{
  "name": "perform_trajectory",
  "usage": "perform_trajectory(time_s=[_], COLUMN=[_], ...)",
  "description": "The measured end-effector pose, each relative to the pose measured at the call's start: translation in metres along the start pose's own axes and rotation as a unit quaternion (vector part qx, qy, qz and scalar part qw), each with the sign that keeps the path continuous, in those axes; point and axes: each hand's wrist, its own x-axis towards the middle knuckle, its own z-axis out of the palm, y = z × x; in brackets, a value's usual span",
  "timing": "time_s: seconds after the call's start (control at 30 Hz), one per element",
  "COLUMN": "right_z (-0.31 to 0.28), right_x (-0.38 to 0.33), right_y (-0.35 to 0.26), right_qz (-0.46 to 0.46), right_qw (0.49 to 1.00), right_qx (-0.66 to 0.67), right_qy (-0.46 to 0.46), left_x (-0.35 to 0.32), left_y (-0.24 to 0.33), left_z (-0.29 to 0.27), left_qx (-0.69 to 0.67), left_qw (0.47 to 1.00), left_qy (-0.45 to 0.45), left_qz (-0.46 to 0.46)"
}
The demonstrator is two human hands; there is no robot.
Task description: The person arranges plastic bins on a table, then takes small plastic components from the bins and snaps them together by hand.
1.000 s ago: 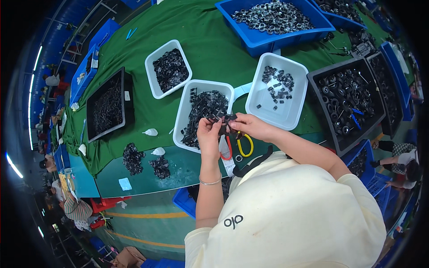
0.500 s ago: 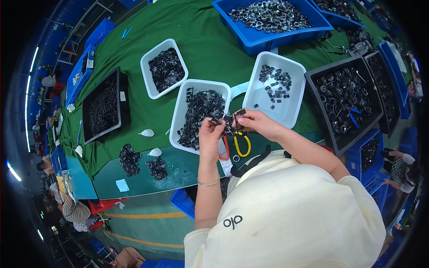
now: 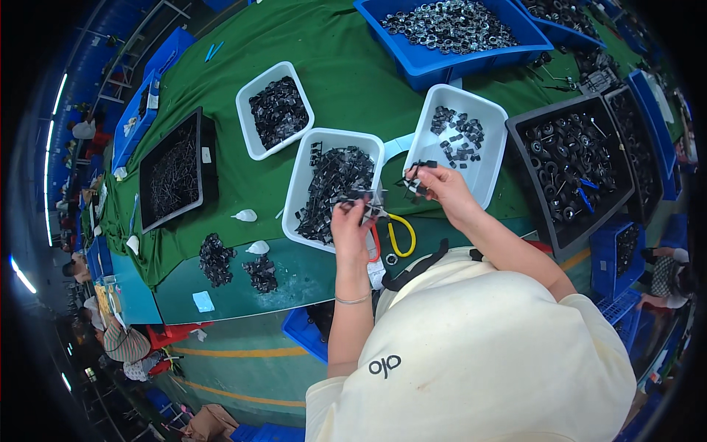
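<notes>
Black plastic parts (image 3: 359, 197) are pinched in my left hand (image 3: 350, 225), over the near edge of a white tub (image 3: 291, 206) heaped with similar dark pieces. My right hand (image 3: 445, 188), apart from it on the right, grips a small branched black plastic piece (image 3: 417, 177) between thumb and fingers. That hand is at the near left edge of a second white tub (image 3: 490, 151), where small black pieces (image 3: 458, 136) lie scattered. Beneath the hands lie scissors (image 3: 401, 234) with yellow and red handles, partly covered. The exact shape of the parts in my left hand is blurred.
Another white tub (image 3: 244, 110) of black pieces stands behind on the left, beside a black bin (image 3: 210, 158) of thin dark parts. At right is a black crate (image 3: 549, 210) of wheel-like parts; a blue bin (image 3: 420, 65) of metal rings sits at the back. Two black piles (image 3: 215, 259) lie left.
My hands were close together and have moved apart. The right went right and slightly away with a black piece; the left stayed near the tub's edge. The view shifted slightly.
</notes>
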Motion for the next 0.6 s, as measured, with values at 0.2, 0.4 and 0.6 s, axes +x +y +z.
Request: perform_trajectory(time_s=[0.2, 0.4, 0.6], right_z=[-0.005, 0.002, 0.001], right_x=[-0.009, -0.008, -0.008], right_y=[-0.008, 0.002, 0.009], right_qz=[0.099, 0.051, 0.025], right_qw=[0.974, 0.986, 0.995], right_qx=[0.115, 0.009, -0.037], right_qy=[-0.166, -0.156, -0.09], left_x=[0.012, -0.002, -0.015], left_y=[-0.005, -0.02, -0.006], left_z=[-0.009, 0.02, 0.027], left_qx=[0.189, 0.235, 0.145], left_qw=[0.975, 0.964, 0.971], left_qy=[0.022, -0.093, -0.169], left_qz=[0.118, 0.09, -0.089])
